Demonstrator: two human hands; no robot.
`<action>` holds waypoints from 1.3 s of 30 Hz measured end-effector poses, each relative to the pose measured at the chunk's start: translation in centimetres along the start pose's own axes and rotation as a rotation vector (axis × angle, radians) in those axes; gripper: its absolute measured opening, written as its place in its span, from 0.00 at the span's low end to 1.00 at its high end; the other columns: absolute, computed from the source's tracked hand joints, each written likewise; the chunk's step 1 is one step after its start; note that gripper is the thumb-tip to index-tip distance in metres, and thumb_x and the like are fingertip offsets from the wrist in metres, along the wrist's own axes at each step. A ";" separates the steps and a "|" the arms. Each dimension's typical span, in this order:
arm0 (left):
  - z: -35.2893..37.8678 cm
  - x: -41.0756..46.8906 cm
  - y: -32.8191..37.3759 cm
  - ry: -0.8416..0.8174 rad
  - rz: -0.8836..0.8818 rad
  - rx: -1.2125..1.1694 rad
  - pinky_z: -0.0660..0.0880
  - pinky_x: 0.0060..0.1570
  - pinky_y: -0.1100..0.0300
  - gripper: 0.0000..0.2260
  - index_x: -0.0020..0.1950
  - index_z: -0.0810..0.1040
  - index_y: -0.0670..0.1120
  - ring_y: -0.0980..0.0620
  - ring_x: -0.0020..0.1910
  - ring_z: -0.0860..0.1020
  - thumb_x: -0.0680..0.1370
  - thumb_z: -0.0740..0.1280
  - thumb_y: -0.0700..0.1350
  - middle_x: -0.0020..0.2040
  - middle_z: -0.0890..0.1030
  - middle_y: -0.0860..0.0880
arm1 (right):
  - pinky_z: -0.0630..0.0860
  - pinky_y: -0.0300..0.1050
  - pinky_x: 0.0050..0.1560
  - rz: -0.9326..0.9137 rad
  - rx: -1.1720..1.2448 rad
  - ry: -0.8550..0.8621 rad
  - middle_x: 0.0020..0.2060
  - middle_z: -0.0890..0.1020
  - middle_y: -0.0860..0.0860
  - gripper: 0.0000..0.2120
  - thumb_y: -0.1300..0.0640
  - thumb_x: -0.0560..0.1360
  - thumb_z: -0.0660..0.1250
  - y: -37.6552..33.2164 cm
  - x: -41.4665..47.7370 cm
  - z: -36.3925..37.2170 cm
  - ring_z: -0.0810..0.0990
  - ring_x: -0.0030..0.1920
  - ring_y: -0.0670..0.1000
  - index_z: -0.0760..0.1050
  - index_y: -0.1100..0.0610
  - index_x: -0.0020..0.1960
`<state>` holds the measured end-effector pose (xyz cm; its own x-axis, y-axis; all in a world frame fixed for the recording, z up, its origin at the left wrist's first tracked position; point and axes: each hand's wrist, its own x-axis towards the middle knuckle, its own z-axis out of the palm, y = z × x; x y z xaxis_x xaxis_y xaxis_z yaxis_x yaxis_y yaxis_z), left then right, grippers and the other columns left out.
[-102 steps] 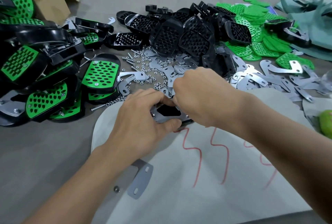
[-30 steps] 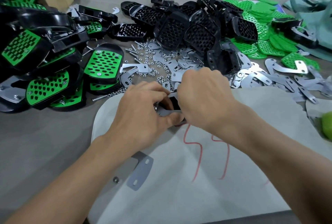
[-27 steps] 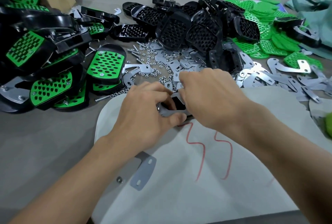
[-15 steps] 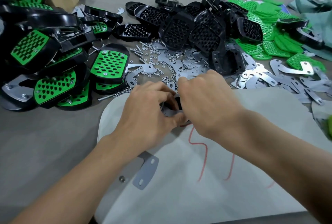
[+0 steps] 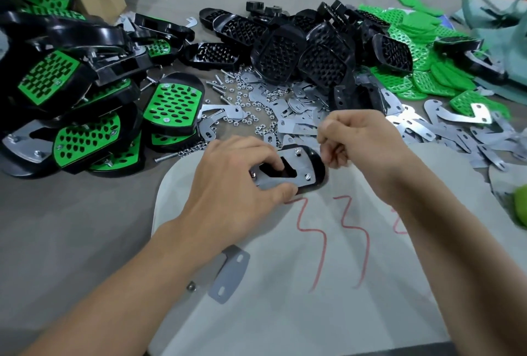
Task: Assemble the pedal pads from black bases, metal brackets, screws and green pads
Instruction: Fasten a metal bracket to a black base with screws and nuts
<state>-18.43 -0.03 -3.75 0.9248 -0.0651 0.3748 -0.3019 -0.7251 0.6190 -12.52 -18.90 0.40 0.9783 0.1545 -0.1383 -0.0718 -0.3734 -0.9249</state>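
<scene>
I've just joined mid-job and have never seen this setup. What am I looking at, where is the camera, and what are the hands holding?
No machine here: a person works with bare hands, filmed by one camera on their head, looking down at the table. The left hand grips a black base with a metal bracket on it, resting on a pale sheet. The right hand hovers beside it, fingertips pinched; whether they hold anything is hidden. Finished pedals lie left, bare bases behind, green pads and loose brackets right.
</scene>
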 end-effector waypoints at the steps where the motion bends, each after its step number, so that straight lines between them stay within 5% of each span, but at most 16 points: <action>1: 0.0 0.0 0.0 0.012 0.003 -0.001 0.62 0.51 0.60 0.13 0.41 0.83 0.53 0.61 0.48 0.74 0.62 0.77 0.58 0.46 0.82 0.60 | 0.69 0.35 0.29 -0.020 0.035 0.000 0.27 0.80 0.54 0.11 0.67 0.76 0.64 0.4 0.0 0.1 0.73 0.27 0.48 0.79 0.60 0.37; 5: 0.0 0.1 0.0 0.011 0.008 0.019 0.63 0.50 0.60 0.15 0.44 0.81 0.55 0.61 0.47 0.73 0.62 0.76 0.59 0.44 0.80 0.62 | 0.71 0.40 0.35 -0.123 -0.142 -0.015 0.27 0.79 0.46 0.08 0.66 0.69 0.71 1.1 -0.3 1.1 0.73 0.30 0.45 0.83 0.54 0.40; 9: 0.0 0.2 0.0 -0.012 0.010 0.035 0.62 0.48 0.61 0.17 0.47 0.80 0.56 0.63 0.46 0.70 0.62 0.76 0.61 0.44 0.78 0.63 | 0.73 0.34 0.32 -0.190 -0.332 0.114 0.27 0.79 0.45 0.08 0.63 0.68 0.75 0.8 -0.7 1.8 0.74 0.27 0.42 0.83 0.50 0.37; 13: -0.1 0.3 0.0 -0.019 -0.004 0.044 0.61 0.45 0.61 0.19 0.45 0.77 0.56 0.61 0.43 0.69 0.61 0.77 0.61 0.43 0.78 0.60 | 0.76 0.47 0.37 -0.354 -0.782 0.130 0.28 0.79 0.51 0.03 0.59 0.70 0.71 -0.9 -1.3 2.3 0.76 0.34 0.54 0.80 0.53 0.39; 19: -0.1 0.3 0.0 -0.036 -0.095 0.072 0.64 0.39 0.65 0.26 0.44 0.64 0.59 0.60 0.43 0.70 0.60 0.79 0.62 0.40 0.76 0.58 | 0.52 0.47 0.28 -0.420 -1.291 -0.014 0.32 0.62 0.48 0.13 0.63 0.72 0.64 -3.5 -2.4 3.7 0.60 0.30 0.54 0.60 0.52 0.41; 26: -0.2 0.2 0.3 -0.027 -0.048 0.041 0.62 0.44 0.75 0.24 0.43 0.67 0.54 0.67 0.50 0.68 0.58 0.67 0.67 0.36 0.71 0.59 | 0.50 0.45 0.28 -0.450 -1.407 -0.120 0.43 0.73 0.50 0.14 0.63 0.74 0.63 -4.0 -3.3 4.8 0.78 0.46 0.57 0.56 0.53 0.48; 30: -0.2 0.3 0.2 -0.053 -0.039 0.056 0.63 0.42 0.72 0.23 0.44 0.67 0.52 0.53 0.40 0.64 0.59 0.64 0.65 0.37 0.71 0.58 | 0.51 0.45 0.28 -0.427 -1.423 -0.103 0.37 0.65 0.49 0.17 0.64 0.74 0.61 -4.3 -3.3 5.1 0.69 0.35 0.51 0.53 0.53 0.39; 33: -0.2 0.4 0.2 -0.043 -0.019 0.063 0.63 0.42 0.72 0.21 0.43 0.66 0.51 0.54 0.38 0.60 0.59 0.62 0.63 0.36 0.69 0.58 | 0.51 0.45 0.28 -0.439 -1.425 -0.091 0.32 0.60 0.48 0.22 0.64 0.73 0.62 -4.5 -3.6 5.5 0.67 0.37 0.49 0.48 0.53 0.35; 36: -0.1 0.3 0.2 -0.060 -0.046 0.068 0.62 0.40 0.69 0.21 0.43 0.65 0.54 0.54 0.38 0.61 0.60 0.69 0.63 0.37 0.70 0.57 | 0.56 0.45 0.28 -0.413 -1.399 -0.084 0.32 0.65 0.50 0.19 0.61 0.74 0.63 -4.8 -2.8 4.7 0.64 0.30 0.53 0.53 0.52 0.35; 39: 0.0 0.2 -0.2 -0.097 -0.089 0.064 0.63 0.41 0.68 0.24 0.42 0.63 0.58 0.55 0.41 0.65 0.61 0.77 0.62 0.42 0.76 0.56 | 0.75 0.48 0.36 -0.315 -1.140 0.003 0.31 0.72 0.55 0.11 0.56 0.76 0.66 -5.7 0.4 2.3 0.72 0.31 0.58 0.69 0.57 0.37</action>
<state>-18.22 0.12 -3.83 0.9663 -0.0618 0.2498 -0.2046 -0.7732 0.6002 -12.19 -14.56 4.78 0.9224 0.3841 0.0414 0.3861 -0.9199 -0.0681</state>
